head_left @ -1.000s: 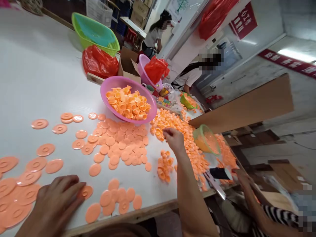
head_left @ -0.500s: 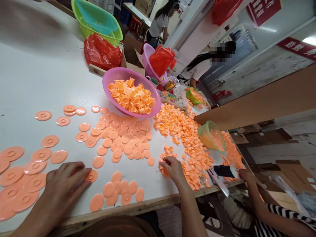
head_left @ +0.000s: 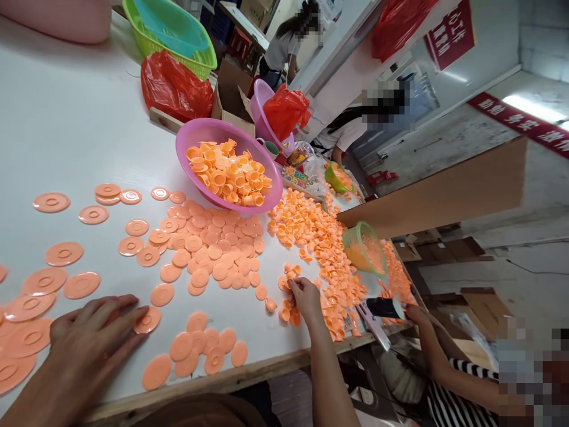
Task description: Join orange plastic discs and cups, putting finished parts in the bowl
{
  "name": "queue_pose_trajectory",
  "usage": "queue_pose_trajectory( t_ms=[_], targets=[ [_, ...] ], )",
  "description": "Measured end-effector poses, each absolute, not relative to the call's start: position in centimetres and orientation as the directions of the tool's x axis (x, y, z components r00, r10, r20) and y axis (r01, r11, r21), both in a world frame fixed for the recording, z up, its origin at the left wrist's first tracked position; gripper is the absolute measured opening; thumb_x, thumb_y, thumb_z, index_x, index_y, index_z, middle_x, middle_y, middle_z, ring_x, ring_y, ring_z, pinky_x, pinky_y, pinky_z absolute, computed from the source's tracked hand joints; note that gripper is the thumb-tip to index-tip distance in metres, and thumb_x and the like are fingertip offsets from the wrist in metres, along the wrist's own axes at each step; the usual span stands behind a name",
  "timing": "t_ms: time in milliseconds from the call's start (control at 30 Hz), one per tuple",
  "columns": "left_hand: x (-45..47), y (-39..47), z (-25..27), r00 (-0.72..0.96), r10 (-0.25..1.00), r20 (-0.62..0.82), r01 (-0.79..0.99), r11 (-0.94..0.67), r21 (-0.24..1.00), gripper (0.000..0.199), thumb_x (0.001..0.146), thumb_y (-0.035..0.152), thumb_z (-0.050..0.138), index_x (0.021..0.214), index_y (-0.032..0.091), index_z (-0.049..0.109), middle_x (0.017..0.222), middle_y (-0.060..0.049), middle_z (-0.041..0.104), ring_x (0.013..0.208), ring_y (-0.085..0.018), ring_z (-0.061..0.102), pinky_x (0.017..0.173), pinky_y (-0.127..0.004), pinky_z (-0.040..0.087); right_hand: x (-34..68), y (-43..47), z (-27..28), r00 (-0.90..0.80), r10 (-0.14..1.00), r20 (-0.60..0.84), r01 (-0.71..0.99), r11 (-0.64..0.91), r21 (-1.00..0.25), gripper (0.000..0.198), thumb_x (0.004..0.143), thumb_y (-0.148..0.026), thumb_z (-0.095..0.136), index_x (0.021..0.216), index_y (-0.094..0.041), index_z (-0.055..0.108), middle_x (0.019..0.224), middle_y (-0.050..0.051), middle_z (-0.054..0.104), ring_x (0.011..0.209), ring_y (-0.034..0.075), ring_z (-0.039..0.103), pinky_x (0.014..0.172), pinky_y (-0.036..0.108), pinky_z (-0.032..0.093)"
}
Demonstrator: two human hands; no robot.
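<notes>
My left hand [head_left: 95,338] rests on the white table, with thumb and index finger at the edge of a small orange saucer [head_left: 147,320]. To its left lie larger, overlapping orange plates [head_left: 32,339]. My right hand [head_left: 306,299] pinches at a little orange toy cup [head_left: 291,283], partly hidden by the fingertips, above a small cluster of cups [head_left: 290,313]. One single cup [head_left: 270,305] lies left of that cluster. Between the hands is a group of small discs [head_left: 198,340], near the front edge. Many more overlapping saucers [head_left: 213,243] spread behind them.
A pink basin [head_left: 184,145] full of cups stands behind the saucers. A large heap of cups [head_left: 306,219] and a green basket [head_left: 355,244] are on the right. A co-worker's hand [head_left: 415,314] is near a phone-like object [head_left: 373,326]. Red bag [head_left: 175,86] at back.
My right hand has moved slightly back among the cups and its fingers have closed. A single cup now lies apart, left of the cluster. My left hand stays at the same saucer. The view has shifted right.
</notes>
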State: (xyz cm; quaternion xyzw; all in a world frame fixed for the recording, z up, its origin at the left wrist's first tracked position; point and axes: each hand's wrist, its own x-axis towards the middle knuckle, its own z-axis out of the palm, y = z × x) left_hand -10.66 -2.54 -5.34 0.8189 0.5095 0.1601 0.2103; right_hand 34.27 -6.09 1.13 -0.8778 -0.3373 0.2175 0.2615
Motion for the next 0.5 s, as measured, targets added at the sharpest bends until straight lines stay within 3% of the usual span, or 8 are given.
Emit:
queue_pose_trajectory(
  t_ms=[200,500],
  targets=[
    [-10.4,-2.7,-5.2,0.38,0.925,0.032,0.788,-0.341,0.513,0.036,0.091,0.042,0.041,0.108,0.037,0.073,0.121,-0.005,0.068,0.112,-0.033,0.057,0.082,-0.047,0.038,34.5,-5.3,0.5,0.687,0.698,-0.201,0.512,-0.661,-0.548,0.023,0.069,-0.041,0.061,0.059,-0.019,0.063,0.043,-0.002,0.056,0.04,0.014,0.053,0.042,0.023,0.041],
    [-10.3,-2.4,-5.6,0.353,0.936,-0.004,0.8,-0.299,0.52,0.032,0.087,0.048,0.048,0.106,0.039,0.073,0.117,-0.003,0.07,0.109,-0.032,0.06,0.084,-0.046,0.041,34.0,-3.7,1.0,0.614,0.737,-0.282,0.512,-0.644,-0.569,0.026,0.068,-0.042,0.062,0.06,-0.018,0.065,0.04,-0.004,0.051,0.036,0.014,0.047,0.039,0.026,0.041]
  ],
)
